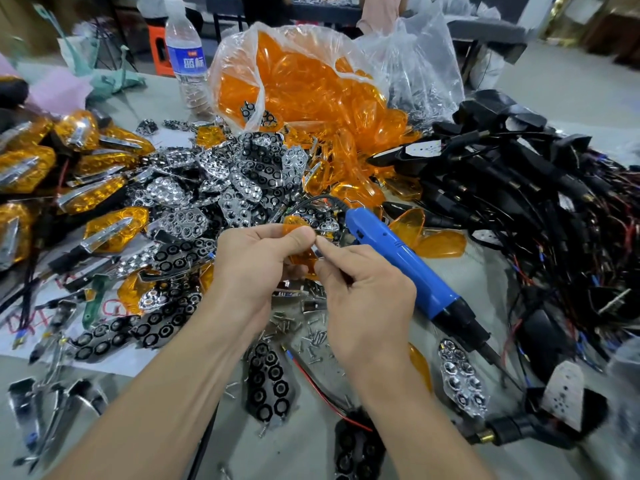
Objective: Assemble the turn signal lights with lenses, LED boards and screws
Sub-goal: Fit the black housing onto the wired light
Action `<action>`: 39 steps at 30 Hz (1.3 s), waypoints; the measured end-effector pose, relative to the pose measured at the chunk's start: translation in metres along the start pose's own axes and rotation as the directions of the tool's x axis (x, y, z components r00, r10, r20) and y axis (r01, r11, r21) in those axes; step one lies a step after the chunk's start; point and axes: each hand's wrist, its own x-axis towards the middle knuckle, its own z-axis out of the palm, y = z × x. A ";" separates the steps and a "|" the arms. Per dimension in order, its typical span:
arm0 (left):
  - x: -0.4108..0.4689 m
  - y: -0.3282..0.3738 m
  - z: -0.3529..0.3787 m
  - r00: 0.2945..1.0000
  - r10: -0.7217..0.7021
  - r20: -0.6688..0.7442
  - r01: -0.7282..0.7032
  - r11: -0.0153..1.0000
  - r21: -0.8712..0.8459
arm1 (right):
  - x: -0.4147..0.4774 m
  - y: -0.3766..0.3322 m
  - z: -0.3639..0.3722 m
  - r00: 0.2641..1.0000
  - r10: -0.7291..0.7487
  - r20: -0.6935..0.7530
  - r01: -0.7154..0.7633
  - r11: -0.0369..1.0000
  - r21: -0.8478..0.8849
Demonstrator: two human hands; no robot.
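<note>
My left hand (256,261) grips an orange lens (300,259) above the table's middle, thumb on its upper edge. My right hand (363,289) pinches a small chrome piece (317,250) against that lens; its fingers hide most of the piece. A blue electric screwdriver (405,268) lies just right of my right hand, tip pointing to the lower right. Loose screws (304,332) are scattered on the table under my hands. Chrome reflector plates (221,188) are heaped behind my hands.
A clear bag of orange lenses (298,81) stands at the back centre, beside a water bottle (185,57). Finished orange lights (69,168) are piled on the left. Black housings with wires (536,202) fill the right. Chrome trims (45,403) lie at the lower left.
</note>
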 end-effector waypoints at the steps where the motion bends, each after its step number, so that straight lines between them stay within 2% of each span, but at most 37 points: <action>1: 0.000 -0.001 0.000 1.000 0.017 -0.011 -0.017 1.000 0.023 | -0.001 0.000 0.000 1.000 -0.003 -0.001 0.003 1.000 -0.006; 6: -0.001 -0.004 0.001 0.991 0.131 -0.015 -0.127 0.977 0.171 | -0.001 -0.002 -0.001 1.000 -0.023 0.007 0.023 1.000 -0.018; 10: 0.001 -0.002 -0.005 0.969 0.246 0.023 -0.239 0.909 0.342 | 0.002 -0.001 -0.005 0.998 -0.027 0.049 0.029 0.999 -0.023; 13: 0.001 0.000 -0.008 0.968 0.246 0.042 -0.244 0.895 0.374 | 0.003 0.001 -0.005 0.998 -0.023 0.062 0.023 1.000 -0.003; 15: 0.001 0.001 -0.008 0.981 0.193 0.018 -0.187 0.923 0.336 | 0.004 0.002 -0.005 0.997 -0.015 0.074 0.014 1.000 0.015; 20: 0.002 0.002 -0.003 0.999 -0.018 -0.043 0.022 0.996 0.086 | 0.005 0.004 -0.003 0.994 0.039 0.106 -0.046 0.996 0.071; 24: 0.001 0.000 0.000 0.999 0.037 -0.028 -0.032 0.988 0.153 | 0.009 0.007 -0.005 0.984 0.124 0.130 -0.142 0.981 0.135; 27: -0.001 0.000 0.003 0.997 0.079 0.019 -0.081 0.980 0.179 | 0.008 0.007 -0.006 0.987 0.114 0.109 -0.126 0.986 0.108; 30: 0.001 0.003 0.001 0.998 0.049 0.047 -0.053 0.995 0.087 | 0.010 0.007 -0.007 0.988 0.128 0.089 -0.135 0.987 0.081; 32: 0.004 0.007 -0.003 0.998 0.007 0.059 -0.005 1.000 -0.026 | 0.015 0.008 -0.010 0.961 0.251 0.118 -0.268 0.948 0.173; 34: 0.006 0.010 -0.007 0.995 -0.041 0.089 0.052 0.991 -0.120 | 0.020 0.005 -0.013 0.893 0.344 0.291 -0.432 0.836 0.337; 36: 0.007 0.010 -0.008 0.992 -0.067 0.111 0.085 0.983 -0.162 | 0.022 0.000 -0.014 0.827 0.315 0.466 -0.536 0.691 0.484; 37: 0.007 0.010 -0.008 0.990 -0.070 0.119 0.089 0.983 -0.162 | 0.021 -0.001 -0.014 0.819 0.297 0.491 -0.548 0.660 0.514; 39: 0.006 0.010 -0.008 0.989 -0.057 0.134 0.077 0.986 -0.147 | 0.018 -0.002 -0.013 0.827 0.282 0.486 -0.534 0.664 0.523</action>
